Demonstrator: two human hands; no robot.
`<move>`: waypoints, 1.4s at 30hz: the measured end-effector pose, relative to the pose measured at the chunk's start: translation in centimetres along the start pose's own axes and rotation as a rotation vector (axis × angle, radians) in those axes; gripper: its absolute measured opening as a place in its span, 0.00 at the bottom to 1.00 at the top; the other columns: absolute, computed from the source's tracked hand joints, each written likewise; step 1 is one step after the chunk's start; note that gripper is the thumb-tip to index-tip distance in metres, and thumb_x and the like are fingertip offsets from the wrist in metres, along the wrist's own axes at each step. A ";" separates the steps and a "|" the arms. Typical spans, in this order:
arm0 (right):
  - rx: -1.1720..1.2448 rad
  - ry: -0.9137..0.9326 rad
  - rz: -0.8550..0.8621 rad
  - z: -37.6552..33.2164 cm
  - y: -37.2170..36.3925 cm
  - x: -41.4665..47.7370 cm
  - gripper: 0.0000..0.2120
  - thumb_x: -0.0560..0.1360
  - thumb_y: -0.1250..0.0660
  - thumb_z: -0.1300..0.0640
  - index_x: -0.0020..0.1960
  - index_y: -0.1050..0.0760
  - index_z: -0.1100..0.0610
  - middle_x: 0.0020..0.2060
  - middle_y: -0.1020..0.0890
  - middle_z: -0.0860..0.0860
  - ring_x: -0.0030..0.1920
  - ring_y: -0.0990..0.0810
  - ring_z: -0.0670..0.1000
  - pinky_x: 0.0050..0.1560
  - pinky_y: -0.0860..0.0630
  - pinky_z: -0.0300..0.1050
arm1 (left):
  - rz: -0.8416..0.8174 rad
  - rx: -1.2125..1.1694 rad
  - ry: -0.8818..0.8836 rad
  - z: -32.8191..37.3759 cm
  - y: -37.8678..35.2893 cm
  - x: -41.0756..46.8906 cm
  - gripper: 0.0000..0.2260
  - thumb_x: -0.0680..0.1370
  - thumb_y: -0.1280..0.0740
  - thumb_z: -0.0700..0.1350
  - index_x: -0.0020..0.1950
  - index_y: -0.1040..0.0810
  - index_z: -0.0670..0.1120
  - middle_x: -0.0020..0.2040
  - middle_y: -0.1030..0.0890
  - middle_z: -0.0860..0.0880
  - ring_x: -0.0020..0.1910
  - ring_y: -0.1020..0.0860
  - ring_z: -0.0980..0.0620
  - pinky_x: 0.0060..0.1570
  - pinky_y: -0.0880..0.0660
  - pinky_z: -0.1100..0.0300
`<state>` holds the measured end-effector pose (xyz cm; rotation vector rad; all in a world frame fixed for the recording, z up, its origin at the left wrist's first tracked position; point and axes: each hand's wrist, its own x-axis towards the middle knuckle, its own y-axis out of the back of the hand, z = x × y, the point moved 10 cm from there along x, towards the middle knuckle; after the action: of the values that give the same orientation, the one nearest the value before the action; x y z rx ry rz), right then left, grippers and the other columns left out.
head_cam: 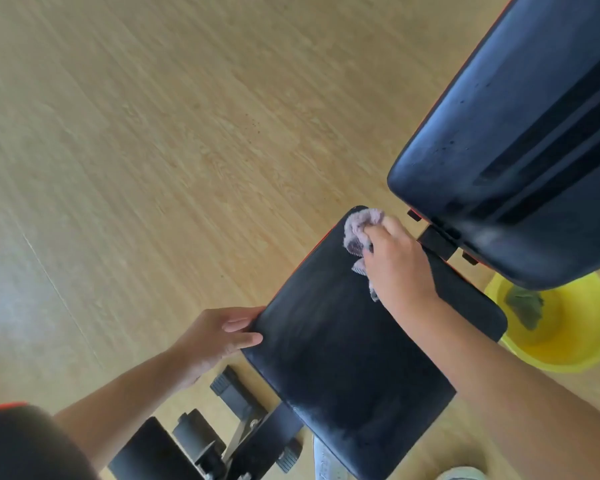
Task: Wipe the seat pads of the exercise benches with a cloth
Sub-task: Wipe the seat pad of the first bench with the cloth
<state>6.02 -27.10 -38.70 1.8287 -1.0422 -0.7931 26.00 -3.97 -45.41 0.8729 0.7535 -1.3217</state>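
The black seat pad [340, 344] of an exercise bench fills the lower middle of the head view, with a thin red trim on its left edge. My right hand [395, 261] presses a crumpled pale purple cloth [361, 230] onto the pad's far corner, close to the hinge. My left hand [222, 334] grips the pad's left near corner, thumb on top and fingers along the edge. Beyond the seat, the black back pad [520, 133] rises at an angle at the upper right.
A yellow bucket [575, 344] with a dark green rag [525, 306] inside stands on the wooden floor [153, 133] right of the bench. The bench's black frame and foot rollers [201, 438] lie at the bottom. A white shoe [461, 474] shows at the bottom edge.
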 end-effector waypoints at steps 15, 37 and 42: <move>-0.104 0.051 -0.162 5.1 1.8 -6.0 0.15 0.77 0.36 0.62 0.63 0.24 0.54 0.53 0.23 0.51 0.45 0.19 0.53 0.41 0.23 0.43 | 0.123 0.251 -0.007 1.6 0.4 0.6 0.18 0.74 0.25 0.34 0.63 0.16 0.44 0.57 0.13 0.48 0.58 0.17 0.53 0.69 0.26 0.53; 0.052 -0.008 -0.048 -0.9 -3.7 -13.3 0.06 0.77 0.39 0.53 0.52 0.26 0.45 0.48 0.20 0.43 0.44 0.18 0.44 0.39 0.21 0.42 | 0.214 0.346 0.000 0.4 1.7 1.7 0.19 0.71 0.21 0.42 0.61 0.15 0.53 0.53 0.12 0.52 0.47 0.16 0.53 0.56 0.18 0.46; -0.034 0.315 -0.280 -3.5 -6.1 -27.7 0.21 0.80 0.54 0.66 0.53 0.22 0.61 0.49 0.27 0.55 0.40 0.24 0.51 0.32 0.23 0.38 | 0.203 0.345 -0.019 0.5 1.6 1.7 0.19 0.72 0.21 0.41 0.62 0.16 0.52 0.50 0.13 0.54 0.50 0.14 0.50 0.58 0.18 0.44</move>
<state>-1.40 0.44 -39.80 2.0166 -0.5771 -0.6496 27.78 -5.18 -46.48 1.1768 0.4124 -1.2945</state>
